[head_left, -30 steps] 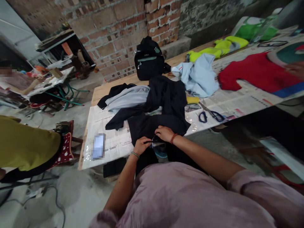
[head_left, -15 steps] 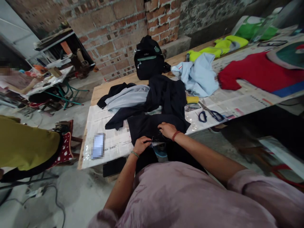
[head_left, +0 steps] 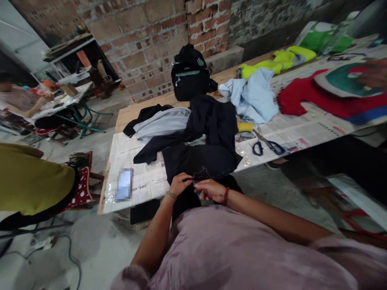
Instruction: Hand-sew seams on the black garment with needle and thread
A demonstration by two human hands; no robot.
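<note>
Nearest, at the bottom of the frame, a pink-sleeved person's two hands meet at the table's near edge, just below centre. Closed in a pinch, the left hand [head_left: 179, 184] grips the hem of a black garment [head_left: 199, 161]. Touching it on the right, the right hand [head_left: 211, 190], a red bead bracelet at its wrist, has its fingers curled shut on something too small to make out; a fine pale thread [head_left: 203, 173] shows on the cloth just above. That garment lies on the table, its hem hanging over the edge at the hands.

Left of the hands, a phone [head_left: 124, 184] lies flat on the newspaper [head_left: 142, 179] covering the wooden table [head_left: 127, 114]; its print is too small to read. Right of centre lie blue-handled scissors [head_left: 267, 146] and a yellow object [head_left: 245, 127] just above them. Beyond the black garment sit a grey cloth [head_left: 161, 125], a light blue garment [head_left: 254, 96] and, at the right, a red sweater [head_left: 308, 98]. Further back stands a black backpack [head_left: 189, 74], zipped shut, its label unreadable, with yellow-green clothing [head_left: 279, 60] at upper right. Another person in an olive top [head_left: 33, 181] sits at the left edge.
</note>
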